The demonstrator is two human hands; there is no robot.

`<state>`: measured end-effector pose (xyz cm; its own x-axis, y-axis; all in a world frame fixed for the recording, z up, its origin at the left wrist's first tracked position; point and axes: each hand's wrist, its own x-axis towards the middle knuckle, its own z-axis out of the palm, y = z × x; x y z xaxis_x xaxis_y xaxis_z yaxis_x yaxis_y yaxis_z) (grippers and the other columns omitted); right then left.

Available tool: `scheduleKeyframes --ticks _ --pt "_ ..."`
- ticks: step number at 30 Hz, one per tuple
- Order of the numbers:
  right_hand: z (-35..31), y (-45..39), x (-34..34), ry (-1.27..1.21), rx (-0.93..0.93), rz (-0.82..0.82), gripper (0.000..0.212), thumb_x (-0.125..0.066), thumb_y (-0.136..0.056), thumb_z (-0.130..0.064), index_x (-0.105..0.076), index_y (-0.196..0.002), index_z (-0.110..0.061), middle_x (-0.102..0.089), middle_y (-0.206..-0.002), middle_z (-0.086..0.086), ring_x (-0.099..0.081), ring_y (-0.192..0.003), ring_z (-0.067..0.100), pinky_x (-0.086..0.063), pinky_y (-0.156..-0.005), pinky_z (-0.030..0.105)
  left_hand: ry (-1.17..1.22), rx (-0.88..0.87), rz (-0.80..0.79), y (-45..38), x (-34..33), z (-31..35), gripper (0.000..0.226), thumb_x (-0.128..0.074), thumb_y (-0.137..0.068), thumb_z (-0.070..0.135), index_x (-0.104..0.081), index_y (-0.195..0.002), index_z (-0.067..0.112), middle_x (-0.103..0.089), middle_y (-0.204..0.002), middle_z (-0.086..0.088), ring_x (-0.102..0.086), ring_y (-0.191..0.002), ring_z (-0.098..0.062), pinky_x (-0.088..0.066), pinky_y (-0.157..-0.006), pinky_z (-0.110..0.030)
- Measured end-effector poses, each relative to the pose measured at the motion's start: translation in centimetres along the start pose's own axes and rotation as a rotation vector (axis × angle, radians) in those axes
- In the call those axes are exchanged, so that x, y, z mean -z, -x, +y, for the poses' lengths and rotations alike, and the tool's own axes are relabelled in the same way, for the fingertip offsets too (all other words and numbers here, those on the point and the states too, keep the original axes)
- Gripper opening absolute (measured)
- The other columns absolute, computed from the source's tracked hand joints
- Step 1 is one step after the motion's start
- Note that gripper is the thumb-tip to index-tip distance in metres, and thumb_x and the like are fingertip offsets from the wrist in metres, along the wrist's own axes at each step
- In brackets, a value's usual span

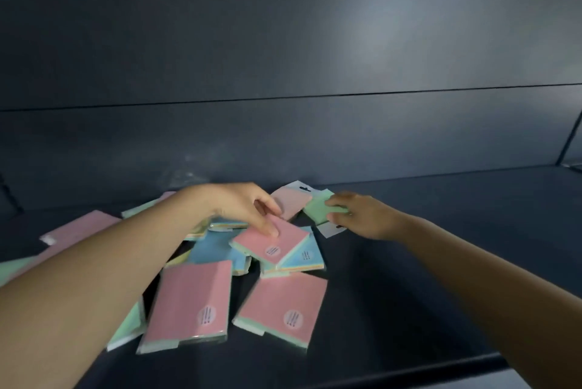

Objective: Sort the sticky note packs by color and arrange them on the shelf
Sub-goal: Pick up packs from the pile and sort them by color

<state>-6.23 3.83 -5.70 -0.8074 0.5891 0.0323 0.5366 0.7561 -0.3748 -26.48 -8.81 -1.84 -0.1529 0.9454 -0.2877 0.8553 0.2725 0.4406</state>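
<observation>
From the head camera I see both arms reaching forward over a dark shelf (425, 231) with a loose heap of sticky note packs lying flat on it.

My left hand (242, 206) is over the middle of the heap. Its fingers curl down onto a small pink pack (274, 242), the fingertips touching the pack's far corner; I cannot tell whether the thumb is under the edge, so whether it is really gripping is unclear. That pink pack lies tilted on top of a blue pack (307, 255), just beside the fingertips on the right.

My right hand (359, 215) is further right and slightly deeper in. Its fingers and thumb pinch a green pack (318, 207), which lies at the far right edge of the heap. Touching the green pack, between my two hands, is a pale pink pack with a white hang tab (291, 199).

Nearer to me than the left hand lie two larger pink packs side by side, one under my left forearm (189, 303) and one just to its right (285, 310), each with a round white sticker. Left of the forearm are more pink and green packs, partly hidden by the arm. The shelf to the right of my right hand is bare dark surface, with a dark back panel (283, 58) behind.
</observation>
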Motion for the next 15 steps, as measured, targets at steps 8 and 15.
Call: scheduleKeyframes --ticks 8,15 --pt "1.9 -1.7 1.8 0.032 0.053 -0.049 0.041 -0.070 -0.079 -0.043 -0.067 -0.111 -0.018 -0.058 -0.107 -0.008 -0.056 -0.110 0.012 -0.038 -0.087 0.020 0.132 0.099 0.180 -2.4 -0.3 -0.4 0.035 -0.075 -0.075 0.037 -0.067 -0.107 0.025 -0.063 -0.088 0.019 -0.057 -0.081 0.005 -0.042 -0.076 -0.012" --pt "2.6 -4.6 2.3 -0.072 -0.023 -0.175 0.061 -0.079 -0.067 -0.048 -0.055 -0.119 -0.026 -0.051 -0.115 -0.011 -0.052 -0.112 0.011 -0.042 -0.094 0.027 0.079 0.180 0.223 -4.8 -0.2 -0.3 0.041 -0.078 -0.072 0.038 -0.069 -0.107 0.017 -0.069 -0.102 0.000 -0.060 -0.089 -0.013 -0.046 -0.087 -0.027"
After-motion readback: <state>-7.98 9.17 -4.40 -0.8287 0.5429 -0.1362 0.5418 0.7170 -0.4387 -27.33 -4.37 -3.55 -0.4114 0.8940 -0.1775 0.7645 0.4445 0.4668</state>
